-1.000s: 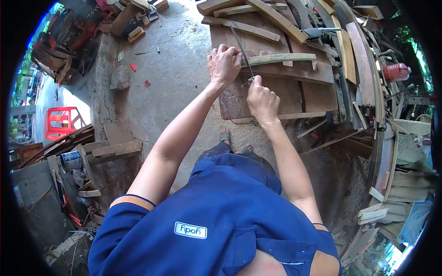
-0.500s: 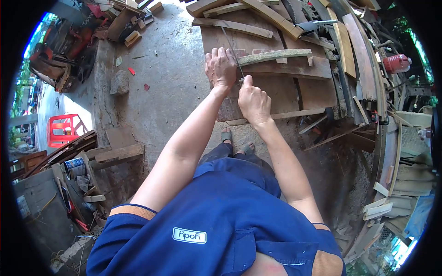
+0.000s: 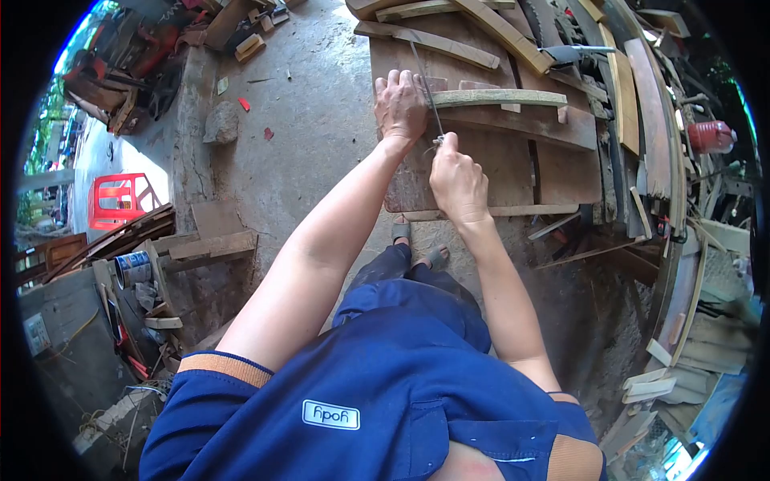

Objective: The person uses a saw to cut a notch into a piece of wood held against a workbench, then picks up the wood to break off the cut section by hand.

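A curved strip of wood (image 3: 505, 98) lies across the wooden workbench (image 3: 489, 186), its left end under my left hand (image 3: 403, 106). That hand is closed over the strip, fingers pointing away from me. My right hand (image 3: 459, 183) is wrapped round the near end of a saw (image 3: 434, 111), and its handle is hidden in the fist. The thin, straight blade crosses the strip just right of my left hand and slants away to the far left. Where the blade meets the wood, the depth of any cut is too small to make out.
Other curved wood pieces (image 3: 441, 46) lie at the bench's far side. A grey-handled tool (image 3: 565, 54) rests among them. Long planks (image 3: 648, 104) and a red plastic container (image 3: 711, 137) stand at right. On the left are a concrete ledge (image 3: 191, 128), a red plastic chair (image 3: 120, 200) and a tin can (image 3: 133, 269).
The camera view has shifted and turned slightly, so the bench appears farther right. Both hands keep their grips, and the saw stays across the strip.
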A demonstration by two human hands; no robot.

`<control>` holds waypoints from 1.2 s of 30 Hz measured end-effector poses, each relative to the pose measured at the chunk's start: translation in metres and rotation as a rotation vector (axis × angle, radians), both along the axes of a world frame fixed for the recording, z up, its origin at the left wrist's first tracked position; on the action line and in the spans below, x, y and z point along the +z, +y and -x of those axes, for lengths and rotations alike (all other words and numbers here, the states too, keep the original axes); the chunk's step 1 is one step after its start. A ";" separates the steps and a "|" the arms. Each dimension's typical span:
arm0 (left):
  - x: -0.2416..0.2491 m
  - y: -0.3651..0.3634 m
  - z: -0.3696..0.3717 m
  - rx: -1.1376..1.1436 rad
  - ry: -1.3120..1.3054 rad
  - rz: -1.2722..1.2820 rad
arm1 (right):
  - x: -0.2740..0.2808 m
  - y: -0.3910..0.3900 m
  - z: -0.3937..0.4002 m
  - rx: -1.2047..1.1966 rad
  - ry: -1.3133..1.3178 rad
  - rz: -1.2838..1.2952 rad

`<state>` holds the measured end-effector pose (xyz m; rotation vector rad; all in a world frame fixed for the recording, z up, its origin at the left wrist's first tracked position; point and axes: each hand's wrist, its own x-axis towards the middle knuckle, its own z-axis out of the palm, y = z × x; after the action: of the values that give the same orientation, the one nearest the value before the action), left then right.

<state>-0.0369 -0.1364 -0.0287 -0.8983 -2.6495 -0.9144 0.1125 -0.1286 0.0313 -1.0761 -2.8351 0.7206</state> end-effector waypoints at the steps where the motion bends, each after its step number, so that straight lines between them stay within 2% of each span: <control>1: 0.000 -0.001 -0.001 -0.013 -0.023 0.018 | 0.000 0.000 -0.002 -0.010 -0.010 0.023; 6: -0.006 0.000 0.003 -0.024 -0.001 0.028 | -0.012 0.023 0.045 0.008 0.091 -0.035; 13: -0.007 0.001 -0.001 0.009 0.014 -0.054 | -0.008 -0.004 -0.015 0.030 0.070 0.054; 18: -0.005 0.000 0.003 -0.016 0.012 0.031 | -0.015 0.024 0.042 0.025 0.095 -0.036; 21: 0.000 0.001 -0.001 0.007 -0.036 0.031 | -0.010 0.011 0.014 0.034 0.105 -0.012; 25: -0.010 0.001 0.002 -0.001 0.049 -0.059 | -0.004 -0.005 -0.016 0.032 0.066 0.026; 29: -0.012 0.002 0.004 -0.022 0.067 -0.030 | -0.013 0.026 0.041 0.029 0.061 0.003; 32: -0.009 0.001 0.001 -0.006 0.042 -0.035 | -0.014 0.014 0.019 0.036 0.115 -0.022; 36: -0.005 0.002 0.004 0.005 0.013 -0.050 | -0.009 -0.008 -0.023 0.028 0.008 0.067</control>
<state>-0.0412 -0.1345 -0.0341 -0.8825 -2.6050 -0.9661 0.1356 -0.1368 0.0225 -1.0407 -2.8440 0.8265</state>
